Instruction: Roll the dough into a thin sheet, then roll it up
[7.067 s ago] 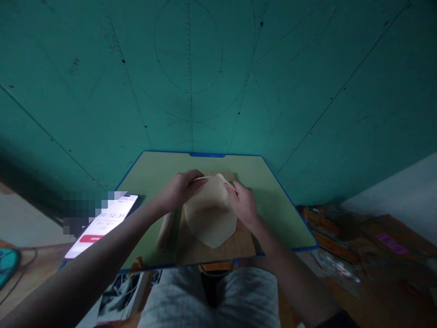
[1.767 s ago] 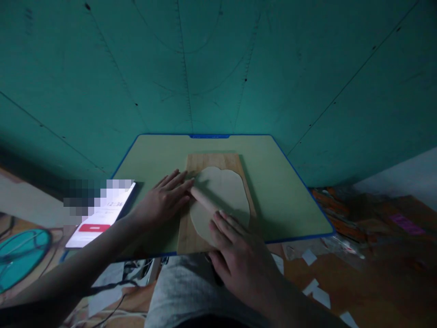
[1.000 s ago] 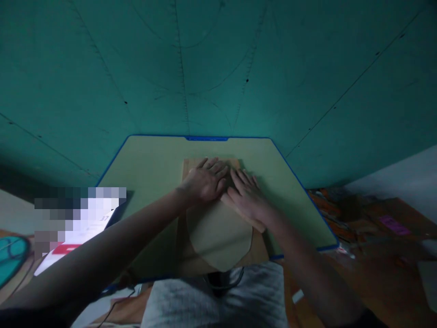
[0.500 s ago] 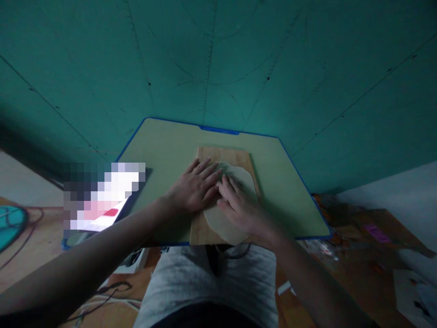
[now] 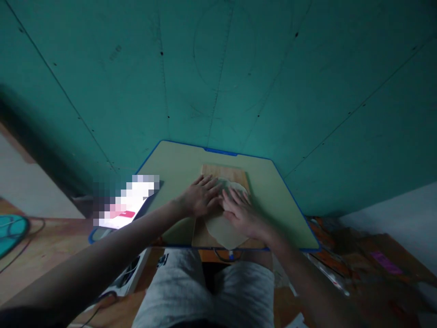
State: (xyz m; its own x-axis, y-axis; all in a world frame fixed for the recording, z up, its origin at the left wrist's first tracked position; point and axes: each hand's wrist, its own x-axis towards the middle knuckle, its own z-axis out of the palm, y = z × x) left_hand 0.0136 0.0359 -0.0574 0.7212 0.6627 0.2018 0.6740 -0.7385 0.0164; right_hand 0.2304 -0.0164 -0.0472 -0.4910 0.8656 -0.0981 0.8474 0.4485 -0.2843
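A flat, pale sheet of dough (image 5: 221,230) lies on a wooden cutting board (image 5: 223,171), its near end reaching the board's front edge. My left hand (image 5: 201,196) rests palm down over the upper left edge of the dough, fingers stretched toward the far side. Beside it, my right hand (image 5: 241,214) lies on the right part of the dough with its fingers spread and pointing up and left. The fingertips of the two hands almost meet. Both hands cover part of the dough.
The board sits on a small pale table (image 5: 280,205) with a blue rim, against a green wall (image 5: 218,82). At the table's left stands a device with a bright, partly blurred screen (image 5: 128,214). Cardboard (image 5: 372,246) and clutter lie on the floor at right.
The camera view has tilted upward, so the table sits lower and shows more wall. Both hands stay on the dough; the right hand's fingers look slightly more spread.
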